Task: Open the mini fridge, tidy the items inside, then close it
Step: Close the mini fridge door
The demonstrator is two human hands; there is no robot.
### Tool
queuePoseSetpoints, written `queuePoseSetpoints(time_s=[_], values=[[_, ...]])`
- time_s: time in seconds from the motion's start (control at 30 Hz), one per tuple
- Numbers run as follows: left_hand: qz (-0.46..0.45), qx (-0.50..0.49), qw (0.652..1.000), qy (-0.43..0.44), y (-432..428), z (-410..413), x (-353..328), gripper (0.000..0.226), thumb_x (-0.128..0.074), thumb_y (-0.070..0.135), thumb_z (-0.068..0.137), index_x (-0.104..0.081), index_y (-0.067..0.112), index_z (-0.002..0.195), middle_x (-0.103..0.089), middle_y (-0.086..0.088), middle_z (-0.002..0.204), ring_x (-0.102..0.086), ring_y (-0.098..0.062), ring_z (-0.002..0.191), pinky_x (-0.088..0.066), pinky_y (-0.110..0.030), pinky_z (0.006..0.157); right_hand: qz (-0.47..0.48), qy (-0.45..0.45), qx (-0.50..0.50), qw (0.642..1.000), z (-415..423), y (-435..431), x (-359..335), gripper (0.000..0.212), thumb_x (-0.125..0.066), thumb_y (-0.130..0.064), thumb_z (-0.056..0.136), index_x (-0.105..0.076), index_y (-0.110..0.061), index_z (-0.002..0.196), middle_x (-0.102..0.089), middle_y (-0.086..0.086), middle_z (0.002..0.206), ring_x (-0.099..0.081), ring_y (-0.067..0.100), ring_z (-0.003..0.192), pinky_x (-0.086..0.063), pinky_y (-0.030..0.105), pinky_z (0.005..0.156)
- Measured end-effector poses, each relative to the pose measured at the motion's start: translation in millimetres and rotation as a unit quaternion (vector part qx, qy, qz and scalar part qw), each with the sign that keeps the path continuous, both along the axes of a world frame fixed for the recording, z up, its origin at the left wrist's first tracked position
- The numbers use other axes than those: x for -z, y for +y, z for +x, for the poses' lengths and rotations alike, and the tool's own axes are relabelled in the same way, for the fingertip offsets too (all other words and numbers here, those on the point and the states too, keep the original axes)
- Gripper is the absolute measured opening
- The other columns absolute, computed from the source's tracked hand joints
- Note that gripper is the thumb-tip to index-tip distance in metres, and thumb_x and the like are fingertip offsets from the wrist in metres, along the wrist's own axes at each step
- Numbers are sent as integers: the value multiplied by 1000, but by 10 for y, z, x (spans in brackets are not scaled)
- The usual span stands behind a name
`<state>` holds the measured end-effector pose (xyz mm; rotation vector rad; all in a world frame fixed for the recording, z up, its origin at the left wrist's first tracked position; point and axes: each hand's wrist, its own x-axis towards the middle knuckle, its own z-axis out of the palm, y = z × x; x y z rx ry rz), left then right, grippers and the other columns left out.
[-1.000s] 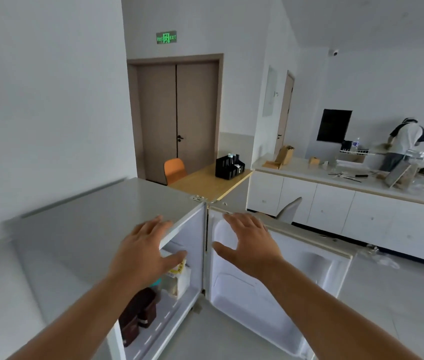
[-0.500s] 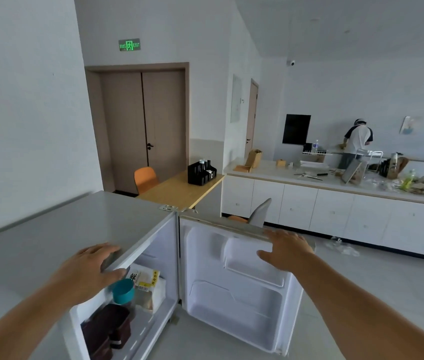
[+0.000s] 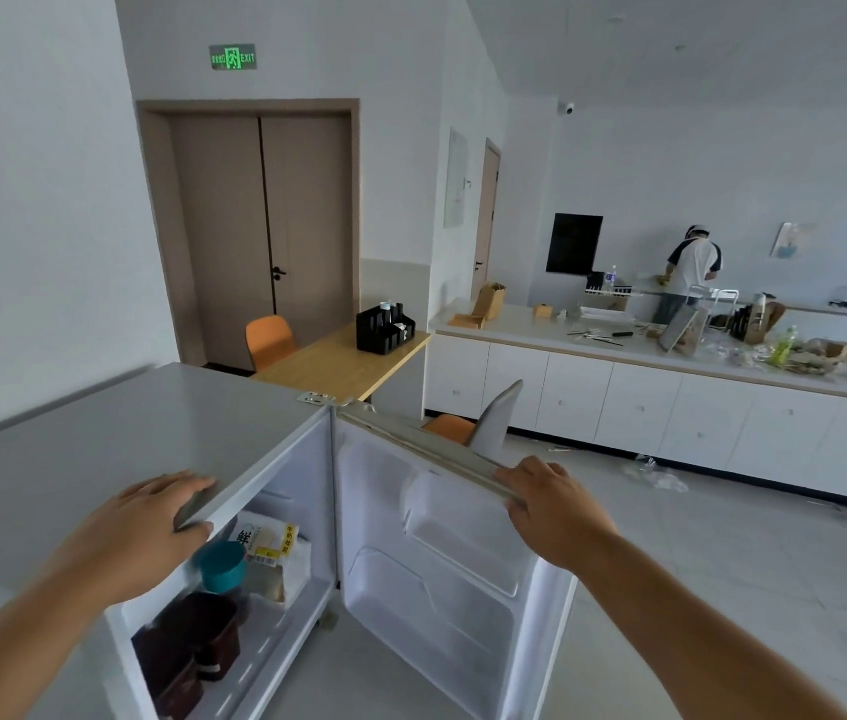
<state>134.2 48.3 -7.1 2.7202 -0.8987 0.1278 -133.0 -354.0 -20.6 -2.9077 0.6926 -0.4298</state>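
While door (image 3: 442, 558) gapes, right hand (image 3: 556, 506) grips it.

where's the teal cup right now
In the head view the teal cup sits inside the open mini fridge, lower left, just under the left hand, between the dark brown boxes and the milk carton.

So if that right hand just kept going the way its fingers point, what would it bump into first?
The right hand already rests on the top edge of the fridge door, fingers pointing up-left across it. Going on, it would probably slide along that edge toward the hinge; depth is hard to judge.
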Motion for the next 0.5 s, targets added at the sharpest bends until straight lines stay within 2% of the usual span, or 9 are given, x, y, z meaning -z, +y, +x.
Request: queuePoseSetpoints(time_s=[0.1, 0.17, 0.23, 0.3, 0.37, 0.43, 0.5], values=[[5, 4, 1000, 0, 6, -7, -8, 67, -56, 61, 96, -37, 40, 157, -37, 8, 167, -37, -22, 150, -36, -44, 119, 20, -5, -14, 1000, -42, 130, -76, 41, -54, -31, 101, -60, -37, 141, -67, -10, 129, -64, 21, 110, -53, 34, 91], [-2, 3, 1000, 3, 12, -8, -6, 70, -54, 66, 95, -38, 40, 157, -37, 9, 167, -36, -21, 150, -35, -43, 118, 16, 5, -22, 1000, -86, 264, -136, 35, -55, -38, 98, -64, -38, 132, -71, -11, 115, -67, 16, 96, -56, 33, 82], [-6, 5, 1000, 6, 18, -9, -9, 71, -53, 68, 94, -38, 39, 157, -36, 10, 167, -36, -20, 150, -35, -43, 119, 20, -1, -34, 999, -108, 442, -172, 26, -54, -42, 91, -70, -33, 109, -70, -13, 91, -64, 8, 77, -58, 32, 68], [-9, 7, 1000, 8, 18, -18, -10, 72, -53, 69, 94, -38, 39, 157, -37, 10, 166, -36, -20, 150, -36, -43, 119, 40, -23, -49, 998, -99, 640, -172, 25, -50, -42, 84, -66, -24, 86, -63, -7, 75, -61, 10, 67, -57, 31, 60], [-9, 12, 1000, 7, -2, -32, -9, 72, -52, 69, 94, -37, 38, 157, -38, 10, 166, -37, -20, 150, -37, -43, 119, 56, -37, -73, 995, -78, 796, -143, 29, -49, -43, 83, -67, -20, 82, -65, -6, 81, -65, 12, 80, -58, 29, 67], [-6, 14, 1000, 3, 1, -27, 0, 73, -51, 70, 94, -38, 38, 157, -38, 9, 166, -38, -20, 149, -37, -43, 118, 63, -43, -108, 991, -23, 928, -107, 32, -48, -42, 85, -72, -21, 89, -69, -8, 94, -64, 11, 100, -57, 26, 79], [-1, 14, 1000, 3, 16, -10, 6, 75, -47, 76, 92, -38, 39, 156, -38, 9, 166, -38, -20, 149, -36, -43, 118, 50, -49, -142, 987, 46, 1067, -91, 33, -49, -40, 88, -75, -22, 95, -67, -10, 100, -56, 4, 107, -44, 11, 80]])
